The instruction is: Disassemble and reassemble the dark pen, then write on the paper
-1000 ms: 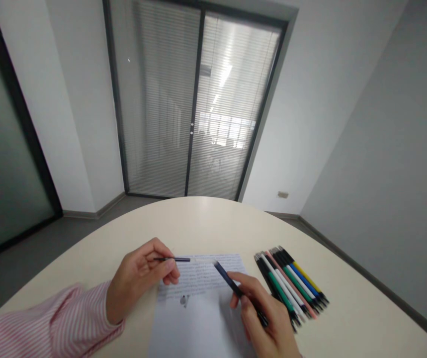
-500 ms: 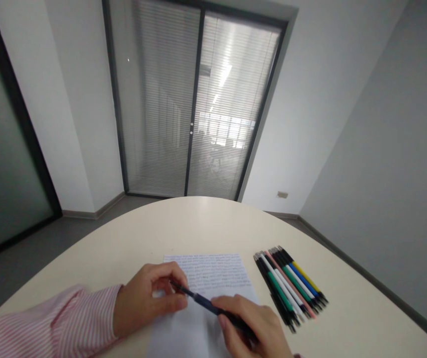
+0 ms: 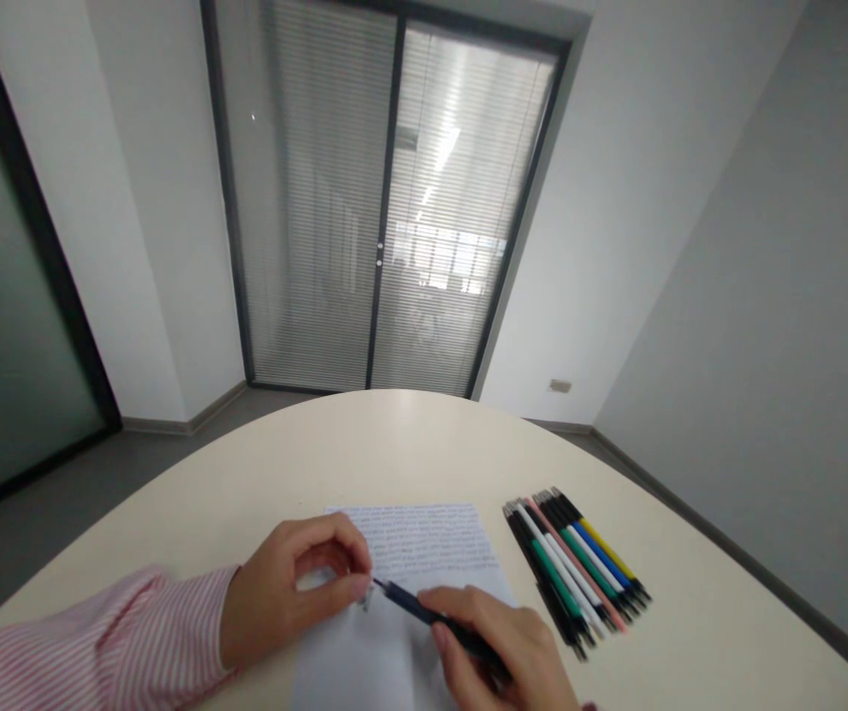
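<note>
A dark pen [image 3: 413,604] slants up and to the left over the paper, gripped near its rear by my right hand [image 3: 501,642]. Its thin tip ends right at the fingertips of my left hand [image 3: 305,588]. There the left thumb and index finger are pinched together, with the other fingers curled. A small greyish, shiny bit [image 3: 365,598] shows just below that pinch, too small to name. Under both hands lies a white sheet of paper [image 3: 364,657] with lines of handwriting across its upper part.
To the right of the paper, several pens [image 3: 576,573] lie side by side in a slanted row, in black, green, white, pink, blue and yellow. The round, cream table [image 3: 409,444] curves away toward a glass door [image 3: 386,197] with blinds.
The dark front end that reached past my left fingertips no longer shows there; the pen's thin tip now stops at them. My left thumb and index finger have closed together. The right hand stays nearly still.
</note>
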{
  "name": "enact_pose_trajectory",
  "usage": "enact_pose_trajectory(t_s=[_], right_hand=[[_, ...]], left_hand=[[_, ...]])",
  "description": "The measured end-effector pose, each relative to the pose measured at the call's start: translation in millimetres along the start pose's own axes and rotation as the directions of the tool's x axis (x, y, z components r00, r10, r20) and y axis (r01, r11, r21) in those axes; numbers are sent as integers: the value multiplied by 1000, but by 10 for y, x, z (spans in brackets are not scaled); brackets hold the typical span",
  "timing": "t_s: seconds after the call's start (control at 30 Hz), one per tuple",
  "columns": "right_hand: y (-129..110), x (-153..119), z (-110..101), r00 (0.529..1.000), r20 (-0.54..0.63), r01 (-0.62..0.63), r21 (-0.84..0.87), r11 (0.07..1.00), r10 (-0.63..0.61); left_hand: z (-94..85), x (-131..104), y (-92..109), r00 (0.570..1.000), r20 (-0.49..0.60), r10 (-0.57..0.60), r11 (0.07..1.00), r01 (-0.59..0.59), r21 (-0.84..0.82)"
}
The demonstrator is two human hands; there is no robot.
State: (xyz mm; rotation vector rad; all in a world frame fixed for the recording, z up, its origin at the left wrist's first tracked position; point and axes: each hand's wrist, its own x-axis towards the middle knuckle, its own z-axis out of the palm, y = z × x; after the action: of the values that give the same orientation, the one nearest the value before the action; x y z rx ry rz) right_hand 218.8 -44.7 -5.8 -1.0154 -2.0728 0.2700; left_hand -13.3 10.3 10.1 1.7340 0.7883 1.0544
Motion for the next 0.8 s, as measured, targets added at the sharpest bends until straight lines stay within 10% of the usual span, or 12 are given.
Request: enact_pose_trajectory(t_s=[0.27,0.8], right_hand=[[21,5,25,997,-76,-14,33,999,17],[-4,-3,33,997,-68,-31,57,998,35]], left_hand=[[-5,3,-201,971,115,211,792,-238,563],[-6,-21,-239,928,304,217,803,-346,484]])
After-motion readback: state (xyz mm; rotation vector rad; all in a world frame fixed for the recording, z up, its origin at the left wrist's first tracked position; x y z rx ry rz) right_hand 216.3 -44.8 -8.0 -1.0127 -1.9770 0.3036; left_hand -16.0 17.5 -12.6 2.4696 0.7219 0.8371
